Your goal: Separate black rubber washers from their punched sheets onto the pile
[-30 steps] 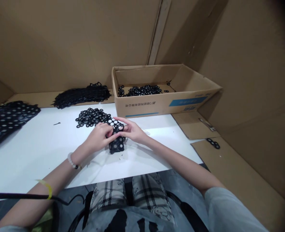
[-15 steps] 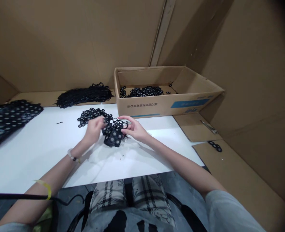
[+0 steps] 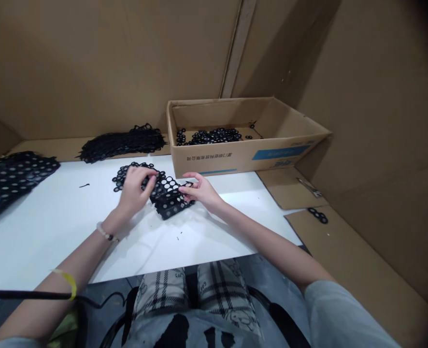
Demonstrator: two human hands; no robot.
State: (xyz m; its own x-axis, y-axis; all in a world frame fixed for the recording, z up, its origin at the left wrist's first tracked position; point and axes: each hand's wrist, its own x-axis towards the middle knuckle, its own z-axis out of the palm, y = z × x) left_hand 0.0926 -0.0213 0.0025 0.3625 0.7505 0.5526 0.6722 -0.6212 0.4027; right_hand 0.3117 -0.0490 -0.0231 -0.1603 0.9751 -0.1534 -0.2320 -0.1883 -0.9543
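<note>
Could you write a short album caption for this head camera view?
Left hand and right hand touch a black perforated sheet on a white table.

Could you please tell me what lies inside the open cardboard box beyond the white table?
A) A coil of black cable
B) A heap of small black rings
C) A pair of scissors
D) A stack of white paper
B: a heap of small black rings lies on the bottom of the open cardboard box.
</note>
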